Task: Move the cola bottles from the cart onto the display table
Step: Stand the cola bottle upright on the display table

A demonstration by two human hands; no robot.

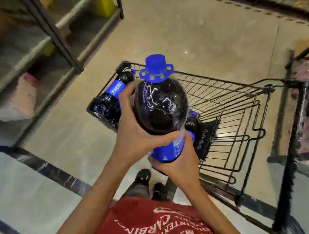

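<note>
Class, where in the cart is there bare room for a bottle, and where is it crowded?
Bare: the wire floor in the cart's right half. Crowded: the far-left corner, where bottles lie, and beneath the held bottle.

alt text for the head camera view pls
Both hands hold a big cola bottle with a blue cap above a black wire cart: left hand round its dark middle, right hand round the blue label. More cola bottles lie in the cart.
</note>
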